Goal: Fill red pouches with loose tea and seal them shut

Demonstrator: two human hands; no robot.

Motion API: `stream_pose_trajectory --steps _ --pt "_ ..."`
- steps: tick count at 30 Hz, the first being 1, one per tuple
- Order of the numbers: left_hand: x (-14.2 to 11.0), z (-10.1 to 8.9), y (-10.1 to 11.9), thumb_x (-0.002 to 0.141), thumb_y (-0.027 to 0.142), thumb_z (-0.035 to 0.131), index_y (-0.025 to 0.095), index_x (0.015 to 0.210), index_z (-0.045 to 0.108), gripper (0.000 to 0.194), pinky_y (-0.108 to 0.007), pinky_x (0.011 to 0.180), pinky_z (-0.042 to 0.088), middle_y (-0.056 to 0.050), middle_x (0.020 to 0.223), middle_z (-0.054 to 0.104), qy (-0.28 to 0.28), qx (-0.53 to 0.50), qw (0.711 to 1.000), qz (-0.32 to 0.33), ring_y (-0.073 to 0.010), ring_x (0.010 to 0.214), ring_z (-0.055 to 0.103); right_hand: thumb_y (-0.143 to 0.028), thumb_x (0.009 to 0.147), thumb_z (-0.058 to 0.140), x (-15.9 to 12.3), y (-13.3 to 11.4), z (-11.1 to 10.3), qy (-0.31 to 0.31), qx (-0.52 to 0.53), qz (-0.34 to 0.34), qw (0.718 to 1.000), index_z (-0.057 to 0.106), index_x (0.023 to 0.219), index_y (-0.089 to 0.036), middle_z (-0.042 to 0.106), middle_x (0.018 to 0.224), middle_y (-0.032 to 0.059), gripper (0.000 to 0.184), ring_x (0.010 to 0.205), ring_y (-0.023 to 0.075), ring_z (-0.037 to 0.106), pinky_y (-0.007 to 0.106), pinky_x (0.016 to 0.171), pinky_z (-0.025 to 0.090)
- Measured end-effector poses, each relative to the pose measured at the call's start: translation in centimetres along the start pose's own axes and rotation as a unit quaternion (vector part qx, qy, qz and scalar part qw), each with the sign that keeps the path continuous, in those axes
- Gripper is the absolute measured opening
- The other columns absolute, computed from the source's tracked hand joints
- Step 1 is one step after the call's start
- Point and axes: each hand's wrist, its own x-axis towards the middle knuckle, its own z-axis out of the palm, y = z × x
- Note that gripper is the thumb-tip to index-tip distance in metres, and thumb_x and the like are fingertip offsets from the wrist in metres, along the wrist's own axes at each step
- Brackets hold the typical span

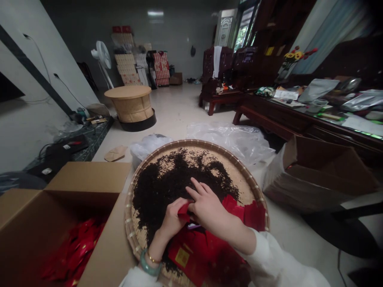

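In the room [176, 105], the left hand [172, 219] pinches a red packet [183, 212], dark leaves [161, 181] at its eleven o'clock, the right hand [207, 205] half-spread, grip unclear.

"What's at the far edge of your floor [182, 103]?"

"Near the back wall [176, 42] you have stacked cartons [124, 63], with red-and-white boxes [162, 68] to their right. A white fan [103, 54] rises behind a round wooden drum [130, 109] with a flat top."

"And to your right?"

"You'll see a dark wooden chair [208, 59], a white cloth [217, 61] over its back. Then a long tabletop [306, 111]: papers [285, 94] near its left end, a grey pouch [318, 89] farther along, silvery plastic [363, 99] toward its right end."

"Anything beyond that?"

"Yellow and red flowers [294, 56], near a pale blue curtain [335, 42]."

"And on your left?"

"A brown paper piece [116, 153] on the floor, near a marbled ledge [101, 137]."
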Motion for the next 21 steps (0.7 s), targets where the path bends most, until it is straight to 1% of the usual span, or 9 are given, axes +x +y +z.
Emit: stream_pose_trajectory --steps 3,6,11,16,21 --pt "0.0 0.1 -0.1 0.061 0.001 0.051 0.016 0.080 0.064 0.027 -0.023 0.060 0.044 -0.002 0.075 0.063 0.002 0.014 1.000 -0.009 -0.0156 0.067 0.057 -0.024 0.081 0.064 0.4 -0.2 0.1 0.000 -0.003 0.007 1.000 0.076 0.086 -0.019 0.063 0.123 0.0135 0.013 0.135 0.0359 0.032 0.049 0.106 0.030" --pt "-0.2 0.3 -0.6 0.058 0.004 0.058 0.016 0.072 0.062 0.018 -0.022 0.055 0.039 0.000 0.068 0.059 0.002 0.029 0.999 -0.035 -0.0140 0.062 0.053 -0.022 0.080 0.064 0.4 0.0 0.1 0.004 0.004 0.006 1.000 0.075 0.086 -0.018 0.066 0.118 0.0108 0.013 0.133 0.0347 0.036 0.047 0.106 0.030" --pt "-0.5 0.8 -1.5 0.059 0.009 0.064 0.016 0.070 0.062 0.013 -0.021 0.055 0.039 0.001 0.067 0.060 0.003 0.031 0.997 -0.073 -0.0132 0.061 0.052 -0.019 0.074 0.066 0.5 0.5 0.0 -0.002 0.024 -0.010 1.000 0.075 0.085 -0.015 0.070 0.109 0.0117 0.015 0.127 0.0360 0.043 0.047 0.104 0.033" --pt "-0.6 0.8 -1.6 0.064 0.015 0.066 0.015 0.073 0.065 0.009 -0.023 0.060 0.042 0.000 0.069 0.062 -0.002 0.013 0.996 -0.091 -0.0139 0.063 0.053 -0.020 0.077 0.063 0.3 1.0 0.2 0.034 0.068 -0.004 0.997 0.075 0.081 -0.019 0.072 0.104 0.0079 0.013 0.125 0.0328 0.047 0.046 0.102 0.036" --pt "-0.6 0.9 -1.7 0.064 0.020 0.068 0.013 0.073 0.066 0.011 -0.022 0.058 0.041 0.000 0.067 0.062 -0.004 -0.010 0.991 -0.135 -0.0136 0.062 0.053 -0.020 0.076 0.064 0.2 1.7 0.5 0.063 0.123 -0.022 0.990 0.075 0.080 -0.019 0.072 0.101 0.0060 0.011 0.119 0.0307 0.051 0.045 0.101 0.038"
